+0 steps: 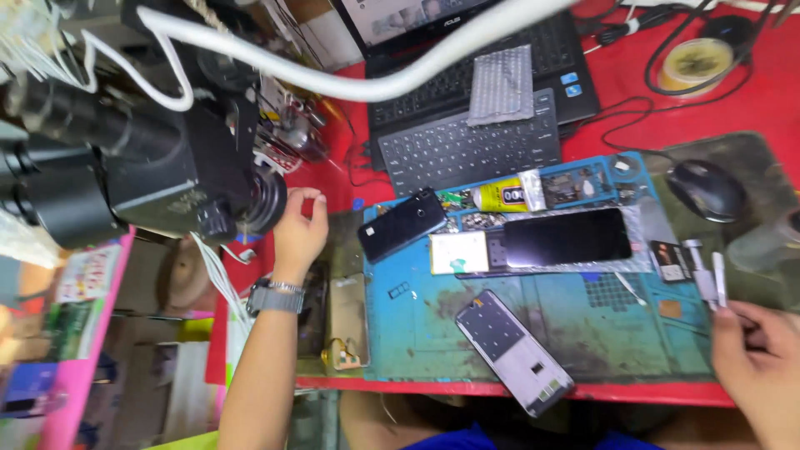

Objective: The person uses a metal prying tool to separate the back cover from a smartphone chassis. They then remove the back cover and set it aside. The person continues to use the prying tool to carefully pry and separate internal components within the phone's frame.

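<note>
Reaching up, the left hand [298,229] rests curled fingers on the black microscope [158,171], gripping nothing; it looks heavy and rigid, best held by its body. Mid-mat [417,333] lie a dark phone [567,237] and a thin, fragile phone frame [514,352]. The right hand [754,354] pinches slim white tweezers [719,279], light and stiff.

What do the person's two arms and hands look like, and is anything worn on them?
Both arms are bare, with no sleeves or gloves in view. The left hand has a metal wristwatch with a silver-grey band around the wrist. The right hand shows only partly at the picture's edge; no ring or watch can be seen on it.
</note>
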